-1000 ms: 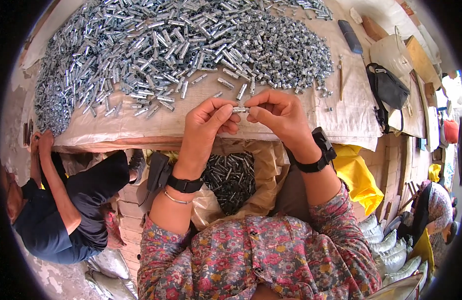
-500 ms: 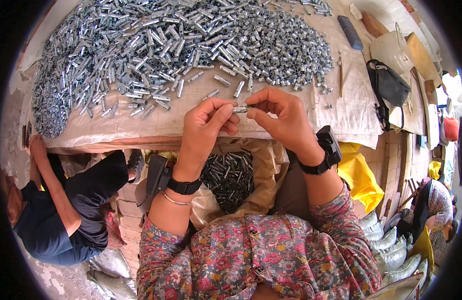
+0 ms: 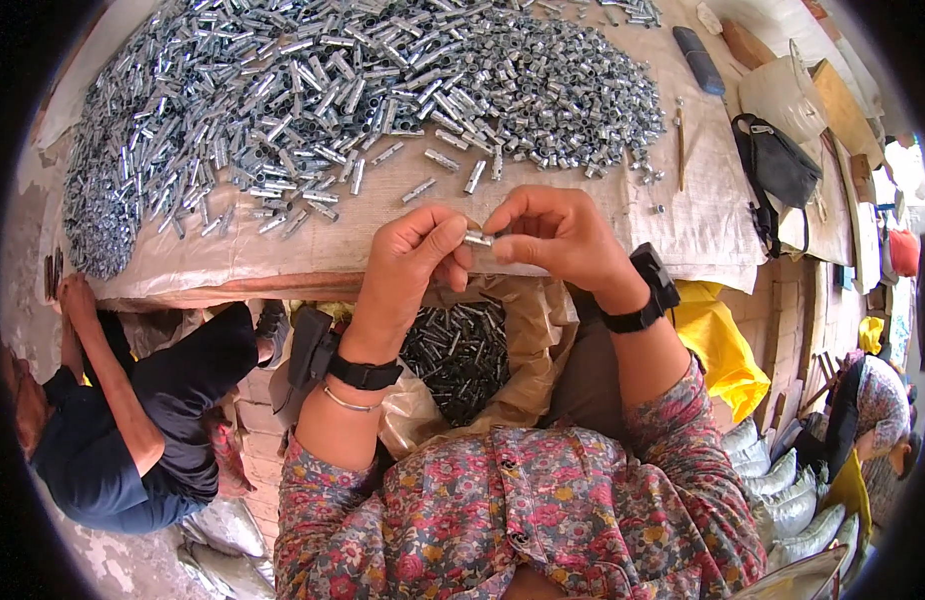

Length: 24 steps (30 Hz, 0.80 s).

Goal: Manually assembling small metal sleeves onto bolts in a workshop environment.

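Just past the table's near edge, my left hand [image 3: 415, 248] pinches a short silvery metal tube [image 3: 477, 239] between thumb and fingers. My right hand [image 3: 561, 238] is closed at the tube's right end, thumb and forefinger round a small piece too hidden to name. Beyond my hands lies a big heap of similar metal tubes [image 3: 313, 100], with a few loose ones nearer to me. Small shiny metal rings or nuts [image 3: 573, 95] are heaped at its right. Below my wrists an open bag [image 3: 538, 345] holds many dark-looking tubes [image 3: 453, 360].
A pale sheet [image 3: 583, 270] covers the table. To the right lie a thin rod [image 3: 681, 150], a dark blue case [image 3: 699, 60] and a black bag [image 3: 778, 165]. Another person [image 3: 113, 440] sits at the left; one more person [image 3: 873, 400] bends at the far right.
Both hands have come slightly nearer to me with the tube. The tube now tilts a little, and my right fingers have shifted at its end.
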Motion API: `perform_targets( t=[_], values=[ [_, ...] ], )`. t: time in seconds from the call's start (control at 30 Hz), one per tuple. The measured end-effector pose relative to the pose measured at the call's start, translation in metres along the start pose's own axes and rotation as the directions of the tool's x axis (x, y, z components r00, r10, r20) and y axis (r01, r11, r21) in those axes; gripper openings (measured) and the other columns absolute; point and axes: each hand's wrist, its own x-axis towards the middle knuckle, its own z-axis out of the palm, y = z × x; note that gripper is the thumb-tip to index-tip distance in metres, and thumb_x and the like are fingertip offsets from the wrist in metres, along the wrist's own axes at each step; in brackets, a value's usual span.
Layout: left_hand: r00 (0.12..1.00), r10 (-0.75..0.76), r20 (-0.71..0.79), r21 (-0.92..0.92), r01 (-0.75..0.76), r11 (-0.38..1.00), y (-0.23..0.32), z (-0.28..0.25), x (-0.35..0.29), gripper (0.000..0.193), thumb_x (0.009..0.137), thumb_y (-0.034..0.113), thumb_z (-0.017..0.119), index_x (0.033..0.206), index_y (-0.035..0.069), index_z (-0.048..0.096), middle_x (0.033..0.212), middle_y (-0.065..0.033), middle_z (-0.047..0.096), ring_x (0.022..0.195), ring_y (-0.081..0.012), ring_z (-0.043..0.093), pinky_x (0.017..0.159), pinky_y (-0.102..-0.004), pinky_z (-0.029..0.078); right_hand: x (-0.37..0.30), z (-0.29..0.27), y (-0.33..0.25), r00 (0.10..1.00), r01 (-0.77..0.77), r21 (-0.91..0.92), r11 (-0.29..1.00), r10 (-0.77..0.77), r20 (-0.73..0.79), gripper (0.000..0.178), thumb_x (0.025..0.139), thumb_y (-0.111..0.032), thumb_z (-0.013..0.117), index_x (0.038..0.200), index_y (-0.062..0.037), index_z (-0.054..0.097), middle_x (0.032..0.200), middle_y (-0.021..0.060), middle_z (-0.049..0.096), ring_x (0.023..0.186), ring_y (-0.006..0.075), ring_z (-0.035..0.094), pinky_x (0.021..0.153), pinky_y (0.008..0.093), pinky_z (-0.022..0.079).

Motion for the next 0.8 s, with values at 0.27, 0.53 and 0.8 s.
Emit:
perform_targets(
  t=[0.27,0.53,0.8],
  values=[
    [0.966,-0.137,0.220,-0.220,0.186,0.958,0.001,-0.004,-0.008,0.019,0.089,0.022,0.056,0.089,0.004,0.059,0.066,-0.0017,0.058,0.051,-0.0071,0.053,0.047,-0.0177,0.044,-0.003,0.001,0.007,0.979,-0.021,0.202,0.979,-0.021,0.205,0.014,0.079,-0.002,0.066,0.090,0.0014,0.059,0.080,0.0037,0.061,0.069,0.0103,0.060,0.063,0.0217,0.049],
    [0.999,0.015,-0.048,-0.069,-0.018,0.997,0.000,0.001,-0.006,0.020,0.090,0.023,0.055,0.091,0.003,0.059,0.069,-0.0025,0.059,0.055,-0.0071,0.054,0.051,-0.0178,0.045,-0.003,0.014,0.007,0.977,0.183,-0.239,0.954,-0.203,-0.061,0.017,0.079,0.000,0.064,0.096,0.0029,0.061,0.083,0.0058,0.062,0.077,0.0113,0.061,0.069,0.0238,0.050],
    [0.991,0.081,-0.104,-0.006,-0.082,0.997,0.003,0.005,-0.006,0.022,0.090,0.024,0.055,0.089,0.002,0.059,0.068,-0.0027,0.058,0.055,-0.0079,0.054,0.050,-0.0189,0.044,-0.001,0.024,0.001,0.858,0.346,-0.664,0.663,-0.511,-0.063,0.018,0.072,0.002,0.065,0.090,-0.0011,0.063,0.080,0.0084,0.063,0.072,0.0168,0.063,0.065,0.0250,0.049]
  ],
)
